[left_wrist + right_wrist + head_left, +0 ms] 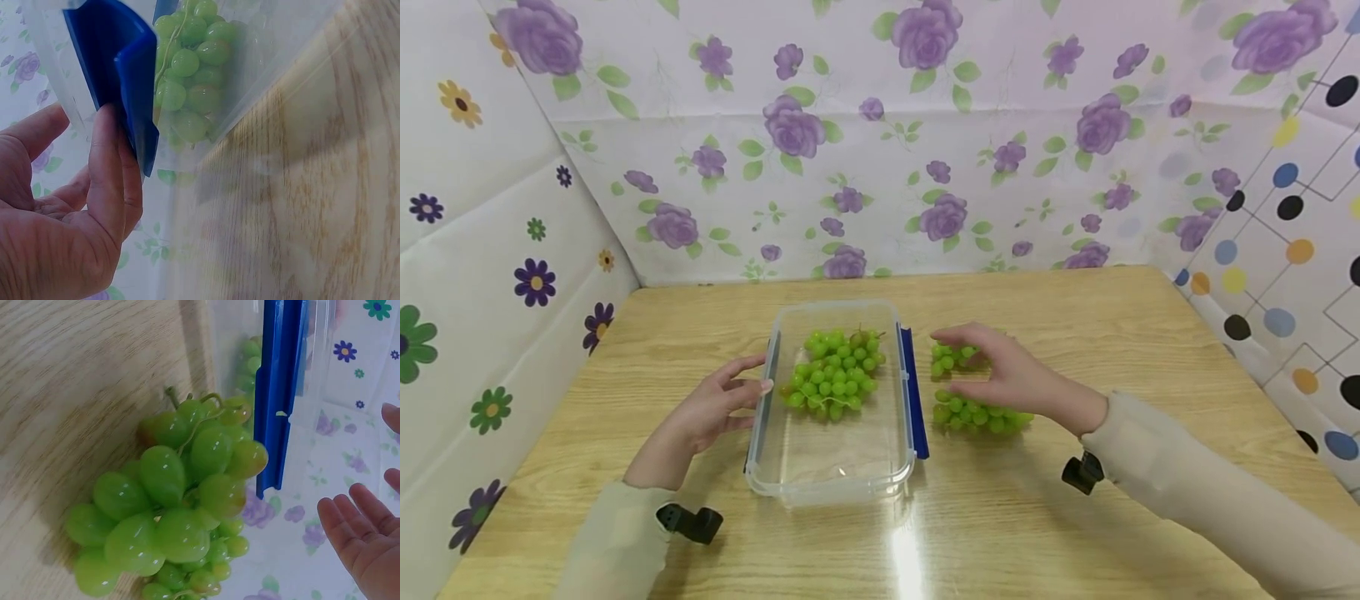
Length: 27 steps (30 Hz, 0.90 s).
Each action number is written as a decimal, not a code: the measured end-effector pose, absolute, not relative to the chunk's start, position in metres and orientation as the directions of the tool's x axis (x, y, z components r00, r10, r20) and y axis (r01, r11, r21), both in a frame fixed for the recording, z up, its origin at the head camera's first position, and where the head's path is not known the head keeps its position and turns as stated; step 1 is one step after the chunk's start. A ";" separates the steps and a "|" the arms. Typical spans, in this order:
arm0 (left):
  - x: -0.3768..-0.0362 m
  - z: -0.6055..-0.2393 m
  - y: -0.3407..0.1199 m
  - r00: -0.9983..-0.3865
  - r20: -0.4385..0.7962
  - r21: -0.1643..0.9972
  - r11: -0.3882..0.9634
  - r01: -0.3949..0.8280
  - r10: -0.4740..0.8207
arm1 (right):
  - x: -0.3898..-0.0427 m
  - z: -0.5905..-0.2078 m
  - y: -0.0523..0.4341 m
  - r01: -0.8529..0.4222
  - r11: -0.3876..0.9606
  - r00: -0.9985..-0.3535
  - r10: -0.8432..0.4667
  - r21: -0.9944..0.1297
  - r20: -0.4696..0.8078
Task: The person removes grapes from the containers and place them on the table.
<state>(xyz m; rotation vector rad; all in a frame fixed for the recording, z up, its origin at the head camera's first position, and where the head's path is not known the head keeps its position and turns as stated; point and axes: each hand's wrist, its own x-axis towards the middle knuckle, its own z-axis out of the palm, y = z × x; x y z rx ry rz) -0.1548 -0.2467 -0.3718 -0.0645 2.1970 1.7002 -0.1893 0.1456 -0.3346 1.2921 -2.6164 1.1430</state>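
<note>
At left, a person's left hand (711, 408), fingers apart and loosely bent, touching the left blue latch flap (112, 44) without clamping on it. Just right of the hand, a clear plastic food container (835, 487), set on the table, no lid on top, with a bunch of green grapes (838, 379) lying mostly in the far half. Container probably light and fairly stiff, smooth enough to slide if nudged; best steadied by the long sides. Along its other side, the right blue latch flap (914, 400), folded outward.

Farther right, on the table near that flap, a rear grape bunch (949, 357) and a front grape bunch (981, 417). Glossy, likely slippery, floppy and easily bruised if real; best cupped loosely around the middle or lifted by the stem (170, 394). Above both, the right hand (1011, 372), thumb and fingers wide apart, nothing gripped; contact with the rear bunch impossible to tell.

Underneath, a pale wood-grain table (1022, 533) with a bright reflection toward the front. Around it, creased coverings: daisy-print at left (467, 258), purple-rose print behind (850, 158), dot-and-line print at right (1296, 287).
</note>
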 end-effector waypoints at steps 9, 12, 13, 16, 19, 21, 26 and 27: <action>-0.154 -0.371 -0.246 -0.934 -0.314 0.926 0.273 -0.260 0.173 | -0.187 -0.328 0.130 -0.676 0.406 -0.665 -0.697 -0.616 0.270; -0.154 -0.370 -0.246 -0.933 -0.313 0.927 0.271 -0.260 0.175 | -0.187 -0.327 0.127 -0.672 0.413 -0.666 -0.700 -0.615 0.258; -0.154 -0.371 -0.246 -0.933 -0.315 0.927 0.269 -0.263 0.173 | -0.187 -0.326 0.125 -0.668 0.411 -0.667 -0.701 -0.620 0.253; -0.154 -0.370 -0.245 -0.933 -0.313 0.927 0.272 -0.259 0.178 | -0.188 -0.324 0.122 -0.665 0.399 -0.659 -0.711 -0.632 0.244; -0.154 -0.371 -0.244 -0.932 -0.315 0.925 0.275 -0.261 0.176 | -0.189 -0.323 0.118 -0.674 0.386 -0.646 -0.721 -0.630 0.250; -0.154 -0.371 -0.244 -0.932 -0.314 0.925 0.277 -0.259 0.178 | -0.190 -0.322 0.116 -0.690 0.381 -0.634 -0.728 -0.615 0.260; -0.154 -0.371 -0.243 -0.933 -0.314 0.924 0.280 -0.259 0.173 | -0.191 -0.319 0.109 -0.707 0.375 -0.617 -0.741 -0.599 0.264; -0.154 -0.371 -0.243 -0.933 -0.315 0.924 0.280 -0.260 0.172 | -0.191 -0.318 0.108 -0.708 0.375 -0.615 -0.744 -0.598 0.261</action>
